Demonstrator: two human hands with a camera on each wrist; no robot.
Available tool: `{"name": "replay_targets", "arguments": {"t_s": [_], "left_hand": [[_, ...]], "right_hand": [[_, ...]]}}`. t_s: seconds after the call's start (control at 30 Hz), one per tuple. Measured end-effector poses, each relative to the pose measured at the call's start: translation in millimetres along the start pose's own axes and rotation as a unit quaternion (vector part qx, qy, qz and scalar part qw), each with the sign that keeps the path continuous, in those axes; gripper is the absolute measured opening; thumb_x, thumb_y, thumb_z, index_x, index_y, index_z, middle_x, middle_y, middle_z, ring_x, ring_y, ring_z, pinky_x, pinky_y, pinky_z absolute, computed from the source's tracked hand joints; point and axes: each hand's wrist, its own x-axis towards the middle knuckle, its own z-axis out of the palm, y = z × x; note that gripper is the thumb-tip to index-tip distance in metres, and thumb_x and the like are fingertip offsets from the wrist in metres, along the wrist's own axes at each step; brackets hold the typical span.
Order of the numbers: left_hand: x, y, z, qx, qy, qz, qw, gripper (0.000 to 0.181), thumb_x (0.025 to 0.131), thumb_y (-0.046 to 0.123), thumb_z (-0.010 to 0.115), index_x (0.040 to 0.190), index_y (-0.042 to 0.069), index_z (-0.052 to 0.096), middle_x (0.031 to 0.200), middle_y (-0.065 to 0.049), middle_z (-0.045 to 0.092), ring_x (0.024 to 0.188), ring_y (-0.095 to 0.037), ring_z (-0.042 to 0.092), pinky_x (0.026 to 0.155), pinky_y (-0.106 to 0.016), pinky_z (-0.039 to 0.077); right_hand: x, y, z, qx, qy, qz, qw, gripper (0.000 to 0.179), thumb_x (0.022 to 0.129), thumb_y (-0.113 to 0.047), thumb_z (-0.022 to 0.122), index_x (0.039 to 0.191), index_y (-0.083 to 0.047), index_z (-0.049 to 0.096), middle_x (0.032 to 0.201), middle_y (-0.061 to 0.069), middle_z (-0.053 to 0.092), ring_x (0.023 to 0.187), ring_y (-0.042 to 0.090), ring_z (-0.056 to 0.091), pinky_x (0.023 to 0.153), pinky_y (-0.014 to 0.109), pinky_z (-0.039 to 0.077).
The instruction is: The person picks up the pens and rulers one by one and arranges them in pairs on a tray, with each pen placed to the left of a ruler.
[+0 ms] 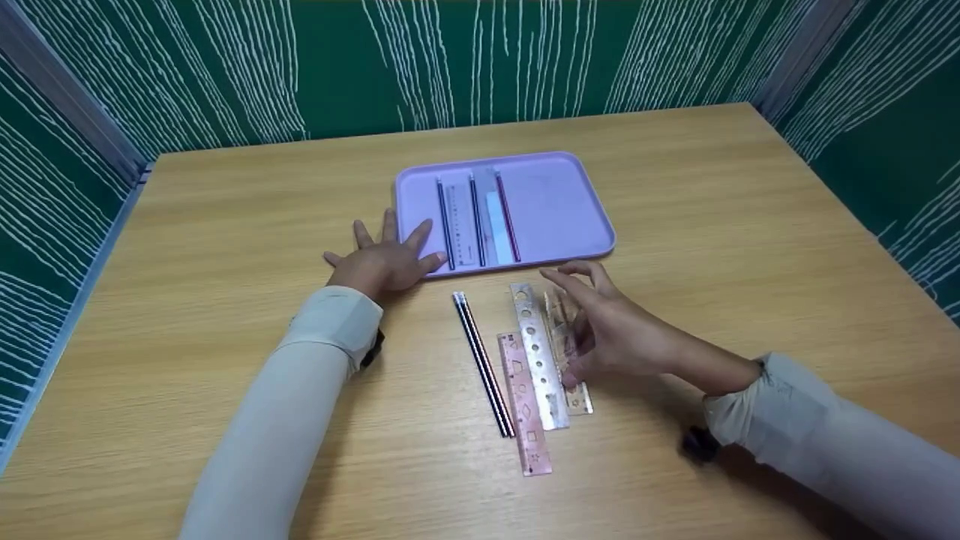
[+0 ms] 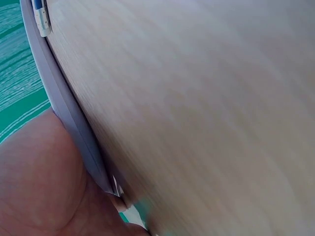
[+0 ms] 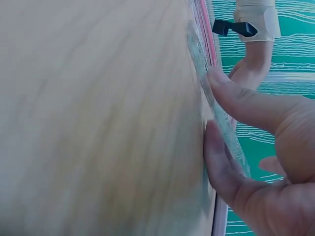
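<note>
My left hand [image 1: 384,261] rests with spread fingers at the near left corner of a purple tray [image 1: 566,210], its thumb over the rim. My right hand [image 1: 621,330] pinches a clear yellowish stencil ruler [image 1: 577,403] by its edges; part of the ruler hides behind the fingers. The right wrist view has this ruler [image 3: 230,135] tilted between thumb and finger. Just left of it lie a clear silvery ruler [image 1: 536,349] with round cutouts and a pink stencil ruler [image 1: 517,375]. Two dark striped pencils [image 1: 484,367] lie together beside the pink ruler.
On the tray, from left, are a dark pencil [image 1: 446,225], a clear ruler [image 1: 461,232], another dark pencil [image 1: 478,221], a pale blue-tinted ruler [image 1: 496,225] and a red pencil [image 1: 508,217]. The wooden table [image 1: 247,247] meets green patterned walls [image 1: 345,67] behind.
</note>
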Motion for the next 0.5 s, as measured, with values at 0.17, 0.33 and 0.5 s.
{"name": "replay_targets", "arguments": {"t_s": [0.17,0.33,0.5], "left_hand": [[0.4,-0.1,-0.4,0.002,0.001,0.003,1.0,0.075,0.096,0.078,0.033,0.158,0.056,-0.003,0.169,-0.003,-0.03,0.149,-0.052,-0.029,0.101,-0.09,-0.011],[0.1,-0.3,-0.4,-0.002,0.0,0.003,1.0,0.075,0.095,0.078,0.033,0.158,0.056,-0.003,0.169,-0.002,-0.03,0.149,-0.051,-0.03,0.101,-0.089,-0.012],[-0.6,-1.1,-0.4,-0.004,-0.002,0.0,1.0,0.076,0.095,0.078,0.034,0.157,0.056,-0.003,0.168,-0.002,-0.03,0.149,-0.051,-0.03,0.101,-0.089,-0.012]], "right_hand": [[-0.9,3.9,0.2,0.033,0.01,0.02,0.9992,0.148,0.055,-0.013,0.1,0.165,-0.033,0.003,0.156,0.019,0.035,0.091,0.02,0.07,0.084,0.034,0.062],[-1.2,5.7,-0.9,0.112,-0.004,0.044,0.9928,0.149,0.063,-0.011,0.096,0.162,-0.041,-0.012,0.129,0.016,0.065,0.092,0.024,0.072,0.085,0.038,0.062],[0.4,8.0,-1.6,0.172,-0.017,0.07,0.9825,0.136,0.07,-0.006,0.093,0.165,-0.031,0.0,0.107,0.013,0.069,0.089,0.025,0.071,0.078,0.032,0.062]]}}
